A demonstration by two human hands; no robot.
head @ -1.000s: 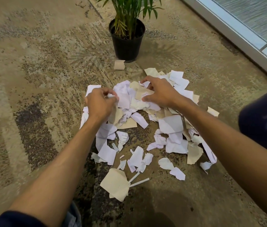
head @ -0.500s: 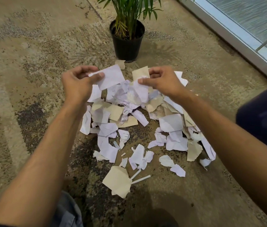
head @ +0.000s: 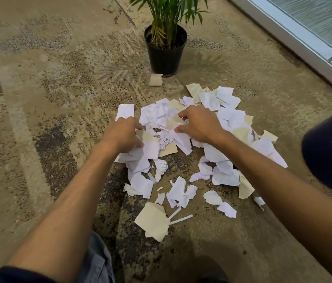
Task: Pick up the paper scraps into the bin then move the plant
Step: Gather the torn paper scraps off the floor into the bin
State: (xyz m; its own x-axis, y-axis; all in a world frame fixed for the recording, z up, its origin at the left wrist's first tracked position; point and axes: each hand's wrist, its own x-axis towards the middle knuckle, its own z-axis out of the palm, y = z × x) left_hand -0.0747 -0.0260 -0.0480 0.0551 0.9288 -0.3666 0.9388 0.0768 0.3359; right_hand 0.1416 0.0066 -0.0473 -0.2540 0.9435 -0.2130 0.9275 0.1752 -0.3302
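I have both hands down on the heap of torn white and cream paper scraps (head: 225, 127), which lies spread on the mottled tan and brown carpet (head: 44, 103) in front of me. My left hand (head: 122, 134) sits at the heap's left edge and my right hand (head: 199, 123) near its middle, facing each other so I can rake the loose pieces inward rather than chase them one at a time. The grip of each hand is half curled, fingers spread and pressing on paper; from this angle I cannot tell whether either has actually closed on a scrap. Smaller pieces trail toward me, among them a folded cream sheet with thin white strips (head: 154, 221), well apart from the main pile, so they will need a separate sweep. The green palm plant in its round black plastic pot (head: 165, 52) stands upright beyond the heap, with one small cream scrap (head: 156, 80) just beside its base. No bin shows anywhere. I judge the clearing is at an early stage.
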